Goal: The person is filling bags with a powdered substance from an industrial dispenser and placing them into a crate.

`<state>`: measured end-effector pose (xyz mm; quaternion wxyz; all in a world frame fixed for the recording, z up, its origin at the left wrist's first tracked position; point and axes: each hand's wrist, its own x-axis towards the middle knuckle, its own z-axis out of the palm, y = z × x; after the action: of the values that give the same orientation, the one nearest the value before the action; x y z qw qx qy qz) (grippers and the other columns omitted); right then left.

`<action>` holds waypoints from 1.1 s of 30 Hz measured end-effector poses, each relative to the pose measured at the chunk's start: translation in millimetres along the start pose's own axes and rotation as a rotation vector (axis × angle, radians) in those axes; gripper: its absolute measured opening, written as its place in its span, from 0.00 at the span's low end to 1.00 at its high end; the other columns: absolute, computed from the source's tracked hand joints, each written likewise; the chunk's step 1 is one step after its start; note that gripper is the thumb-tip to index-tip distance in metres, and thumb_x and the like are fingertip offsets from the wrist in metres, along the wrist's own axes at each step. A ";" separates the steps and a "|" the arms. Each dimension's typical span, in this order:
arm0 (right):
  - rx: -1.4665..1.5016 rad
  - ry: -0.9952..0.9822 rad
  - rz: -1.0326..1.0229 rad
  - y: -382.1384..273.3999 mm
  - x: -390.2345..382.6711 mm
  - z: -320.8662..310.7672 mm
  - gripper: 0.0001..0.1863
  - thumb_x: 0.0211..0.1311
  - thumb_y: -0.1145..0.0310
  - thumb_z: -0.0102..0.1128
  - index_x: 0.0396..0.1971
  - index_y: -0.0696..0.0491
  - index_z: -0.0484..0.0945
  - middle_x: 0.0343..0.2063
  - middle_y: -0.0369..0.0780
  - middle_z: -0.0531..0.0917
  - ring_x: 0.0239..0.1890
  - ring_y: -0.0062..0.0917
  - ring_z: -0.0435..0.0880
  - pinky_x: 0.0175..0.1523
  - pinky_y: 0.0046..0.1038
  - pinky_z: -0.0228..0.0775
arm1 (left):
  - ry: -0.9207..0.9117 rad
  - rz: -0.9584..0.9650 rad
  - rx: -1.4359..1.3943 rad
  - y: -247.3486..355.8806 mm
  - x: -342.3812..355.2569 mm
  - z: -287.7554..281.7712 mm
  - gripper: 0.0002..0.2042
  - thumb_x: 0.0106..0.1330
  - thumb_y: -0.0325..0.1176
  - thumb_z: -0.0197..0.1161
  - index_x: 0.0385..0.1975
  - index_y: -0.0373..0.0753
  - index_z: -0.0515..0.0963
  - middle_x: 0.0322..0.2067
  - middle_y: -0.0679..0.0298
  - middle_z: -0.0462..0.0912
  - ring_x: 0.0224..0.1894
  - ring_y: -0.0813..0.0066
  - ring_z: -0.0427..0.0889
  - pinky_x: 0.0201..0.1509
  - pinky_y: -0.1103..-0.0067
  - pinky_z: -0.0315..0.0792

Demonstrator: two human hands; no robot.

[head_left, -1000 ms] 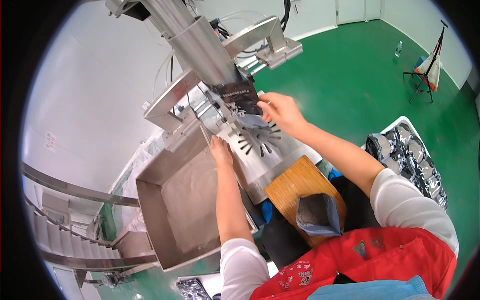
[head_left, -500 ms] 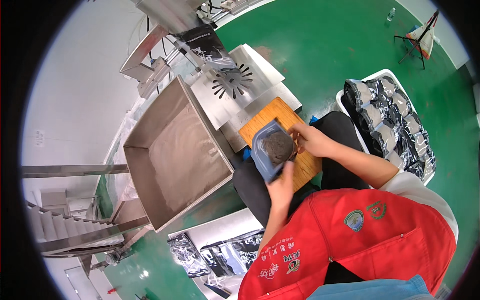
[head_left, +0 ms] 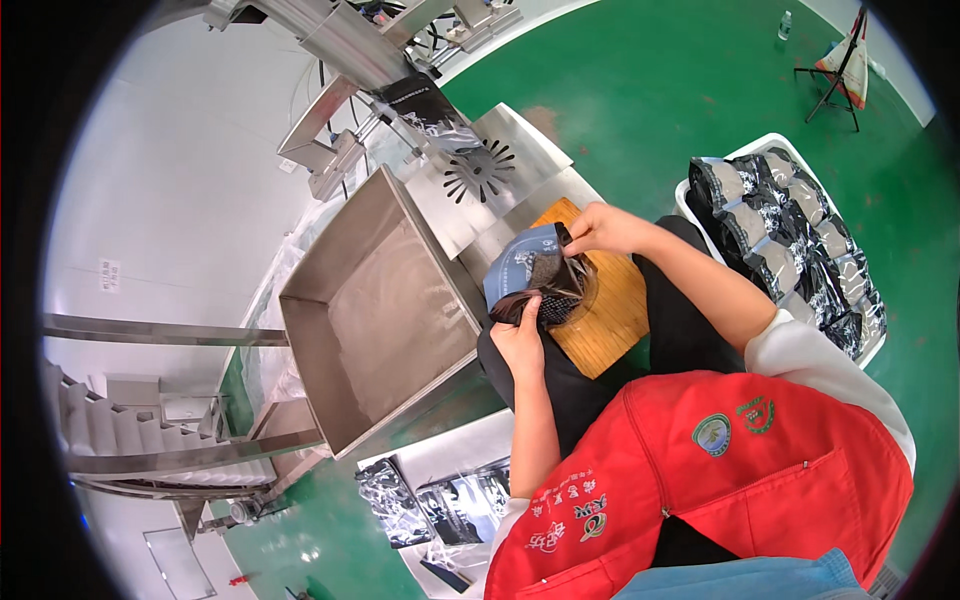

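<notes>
A blue-and-black plastic pouch stands in front of me, tilted, with its mouth toward me. My left hand pinches the near-left corner of the mouth. At the far-right corner of that mouth, my right hand grips the rim between thumb and fingers. The rim is stretched between both hands, and its dark inside shows. How full the pouch is cannot be made out. Under and beside it lies a wooden board, over my lap between my knees.
A metal bin of grey-brown powder stands to the left. Beyond the board are a slotted metal platform and a filling spout with a black pouch on it. A white crate of filled pouches sits right; flat pouches lie lower left.
My hands have moved from around the pouch's dark round opening to its rim corners. The mouth is now pulled out between them, and the pouch has shifted slightly away from me.
</notes>
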<state>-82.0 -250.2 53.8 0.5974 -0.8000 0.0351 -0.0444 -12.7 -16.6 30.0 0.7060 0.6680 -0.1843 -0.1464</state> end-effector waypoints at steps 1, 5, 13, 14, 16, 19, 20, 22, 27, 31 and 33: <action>0.119 0.026 -0.048 -17.2 -4.2 -5.0 0.12 0.52 0.75 0.63 0.38 0.59 0.81 0.30 0.36 0.83 0.32 0.15 0.77 0.42 0.19 0.68 | -0.007 0.001 0.074 0.8 0.8 -0.7 0.06 0.55 0.25 0.67 0.31 0.31 0.81 0.30 0.65 0.82 0.33 0.80 0.76 0.43 0.82 0.69; -0.143 0.012 -0.360 -90.8 17.5 -30.4 0.25 0.48 0.68 0.66 0.51 0.51 0.76 0.49 0.41 0.78 0.50 0.29 0.75 0.48 0.31 0.69 | -0.025 0.099 0.196 -4.4 3.7 0.6 0.10 0.63 0.32 0.61 0.27 0.28 0.77 0.24 0.66 0.79 0.27 0.81 0.72 0.33 0.80 0.65; -1.289 -0.643 -0.158 -139.3 102.0 39.7 0.15 0.42 0.63 0.69 0.30 0.56 0.83 0.28 0.43 0.84 0.34 0.37 0.83 0.35 0.36 0.73 | 0.040 0.366 0.491 -2.8 9.6 -12.9 0.29 0.72 0.47 0.44 0.11 0.29 0.61 0.07 0.63 0.58 0.13 0.77 0.55 0.18 0.68 0.50; -1.353 -0.598 -0.120 -132.5 102.4 29.8 0.15 0.42 0.63 0.69 0.30 0.57 0.83 0.25 0.42 0.84 0.31 0.36 0.83 0.33 0.35 0.73 | 0.048 0.366 0.526 -3.0 8.1 -12.7 0.29 0.72 0.46 0.44 0.11 0.28 0.60 0.07 0.62 0.57 0.13 0.76 0.55 0.18 0.68 0.50; -1.361 -0.583 -0.008 -119.2 98.3 13.8 0.15 0.41 0.65 0.69 0.29 0.59 0.82 0.27 0.42 0.84 0.32 0.34 0.84 0.32 0.34 0.74 | 0.055 0.365 0.551 -6.4 10.0 -11.7 0.29 0.72 0.46 0.44 0.11 0.28 0.60 0.07 0.61 0.56 0.12 0.76 0.55 0.17 0.68 0.50; -1.348 -0.511 0.141 -131.1 75.1 -5.9 0.13 0.43 0.70 0.66 0.30 0.60 0.82 0.28 0.43 0.84 0.32 0.34 0.84 0.34 0.35 0.74 | 0.089 0.427 0.493 -7.5 10.9 -13.9 0.29 0.72 0.46 0.44 0.12 0.28 0.61 0.08 0.62 0.57 0.13 0.77 0.56 0.18 0.69 0.50; -1.292 -0.474 0.210 -151.1 63.4 -15.7 0.12 0.44 0.69 0.66 0.30 0.59 0.82 0.29 0.44 0.84 0.34 0.37 0.83 0.37 0.36 0.74 | 0.085 0.389 0.475 -6.2 11.4 -14.1 0.29 0.72 0.46 0.44 0.12 0.29 0.61 0.07 0.63 0.57 0.13 0.77 0.55 0.18 0.69 0.50; -1.236 -0.433 0.280 -144.1 42.0 -39.6 0.12 0.45 0.68 0.65 0.31 0.58 0.82 0.29 0.45 0.83 0.36 0.39 0.82 0.39 0.36 0.73 | 0.077 0.353 0.455 -6.9 12.7 -17.4 0.29 0.72 0.47 0.44 0.12 0.30 0.61 0.07 0.63 0.57 0.13 0.78 0.55 0.18 0.69 0.49; -0.367 -0.188 -0.143 -59.3 -1.9 -34.9 0.14 0.47 0.75 0.62 0.37 0.60 0.81 0.33 0.45 0.84 0.37 0.31 0.81 0.47 0.28 0.71 | 0.012 0.255 0.292 -4.7 10.3 -11.6 0.16 0.68 0.38 0.56 0.27 0.29 0.79 0.20 0.66 0.78 0.25 0.82 0.71 0.30 0.79 0.67; -0.113 -0.082 0.084 -19.0 3.0 -5.9 0.08 0.57 0.69 0.61 0.30 0.59 0.82 0.25 0.39 0.82 0.32 0.20 0.76 0.43 0.27 0.67 | -0.062 0.102 0.308 -2.2 8.7 -12.9 0.10 0.65 0.31 0.60 0.37 0.30 0.80 0.30 0.65 0.81 0.32 0.83 0.74 0.40 0.83 0.68; -0.018 0.096 0.045 11.9 8.1 4.5 0.10 0.59 0.69 0.59 0.23 0.59 0.80 0.21 0.35 0.79 0.29 0.15 0.72 0.39 0.25 0.65 | 0.053 0.150 0.030 -8.5 8.5 -4.2 0.09 0.64 0.28 0.59 0.37 0.29 0.80 0.29 0.65 0.81 0.32 0.81 0.74 0.39 0.81 0.68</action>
<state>-73.5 -250.2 41.4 0.5888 -0.8012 0.0823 -0.0688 -2.9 -17.2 21.8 0.7096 0.6663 -0.2174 -0.0727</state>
